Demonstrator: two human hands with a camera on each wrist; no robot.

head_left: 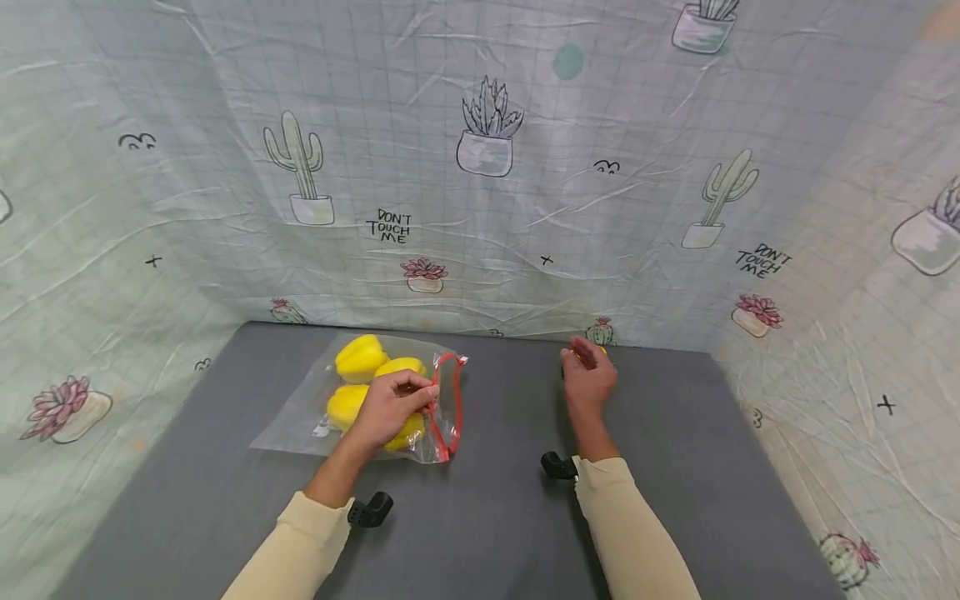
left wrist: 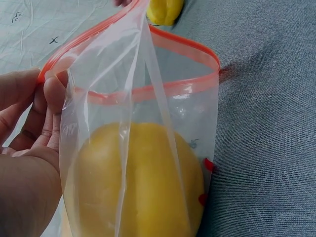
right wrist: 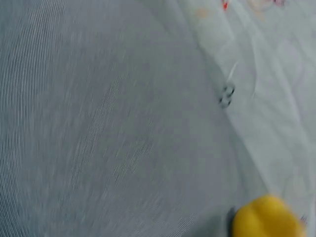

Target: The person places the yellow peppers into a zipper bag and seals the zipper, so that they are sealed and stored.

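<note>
A clear zip bag (head_left: pixel 296 421) with a red zip edge lies on the table at left of centre, its mouth facing right. Inside it are several yellow bell peppers (head_left: pixel 360 358). My left hand (head_left: pixel 390 408) pinches the bag's red edge between thumb and fingers; the left wrist view shows this pinch (left wrist: pixel 42 98) and the mouth held apart. At the back right, my right hand (head_left: pixel 590 385) is just in front of another yellow bell pepper (head_left: pixel 602 351), mostly hidden behind the fingers. That pepper (right wrist: pixel 269 219) appears in the right wrist view's lower corner, where no hand shows.
The grey table (head_left: pixel 502 517) runs back to a hanging cloth (head_left: pixel 517 208) printed with potted cacti, which also encloses the left and right sides. A black wrist camera sits on each wrist, the left one (head_left: pixel 371 509) and the right one (head_left: pixel 558 465).
</note>
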